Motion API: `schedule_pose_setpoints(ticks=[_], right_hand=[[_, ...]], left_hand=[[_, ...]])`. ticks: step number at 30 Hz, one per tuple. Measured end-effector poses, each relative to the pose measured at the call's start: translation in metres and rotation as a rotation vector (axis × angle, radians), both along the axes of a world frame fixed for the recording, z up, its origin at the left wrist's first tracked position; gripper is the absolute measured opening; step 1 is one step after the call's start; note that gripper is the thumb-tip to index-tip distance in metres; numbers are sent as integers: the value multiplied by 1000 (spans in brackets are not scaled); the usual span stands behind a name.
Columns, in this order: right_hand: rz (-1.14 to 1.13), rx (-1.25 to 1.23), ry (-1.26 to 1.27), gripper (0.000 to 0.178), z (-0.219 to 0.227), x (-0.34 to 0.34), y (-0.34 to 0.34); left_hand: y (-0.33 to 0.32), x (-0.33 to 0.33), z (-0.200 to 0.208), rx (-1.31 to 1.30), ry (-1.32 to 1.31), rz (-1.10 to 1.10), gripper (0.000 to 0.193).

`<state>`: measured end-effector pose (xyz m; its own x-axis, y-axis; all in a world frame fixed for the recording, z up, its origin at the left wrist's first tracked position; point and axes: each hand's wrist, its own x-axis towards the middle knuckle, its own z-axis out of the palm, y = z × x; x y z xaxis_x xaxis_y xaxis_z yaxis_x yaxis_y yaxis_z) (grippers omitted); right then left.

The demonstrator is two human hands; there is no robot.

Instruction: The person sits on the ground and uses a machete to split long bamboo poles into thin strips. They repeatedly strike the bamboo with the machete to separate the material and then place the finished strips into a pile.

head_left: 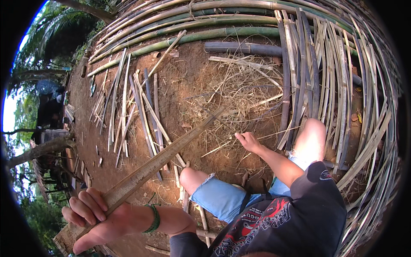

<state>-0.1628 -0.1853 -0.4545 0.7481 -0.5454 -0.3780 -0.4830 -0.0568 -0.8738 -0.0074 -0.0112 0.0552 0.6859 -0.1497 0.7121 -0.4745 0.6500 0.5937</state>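
My left hand (92, 216), with a green cord bracelet (153, 218) at its wrist, is wrapped round the near end of a long split bamboo strip (158, 162). The strip slants up and to the right, its brown inner face showing, and its far tip lies over a heap of pale shavings (239, 92). My right hand (249, 142) is closed just right of that tip, above the shavings. What it grips is thin and hard to make out against the loose fibres. My bare knees frame the work from below.
Split bamboo strips (338, 85) lie in rows on my right, and more strips (124, 107) are scattered at left. Long bamboo poles (205, 32) are stacked across the far side, with a dark bamboo piece (244, 48) before them. Brown earth (175, 85) lies underneath.
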Motion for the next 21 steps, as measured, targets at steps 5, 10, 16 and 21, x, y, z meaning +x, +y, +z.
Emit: schedule_pose_setpoints(ticks=[5,10,16,21], right_hand=[[-26,63,319,80,-4,4,-29],[-89,54,-12,75,-17,4,-9],[-39,-9,6,73,18,27,-1],[-160,-14,244,74,-16,23,-31]], left_hand=[[12,8,-1,14,-89,-106,74],[-3,17,1,-19,-11,-15,72],[10,29,-2,-13,-22,31,73],[-7,29,3,14,9,177,72]])
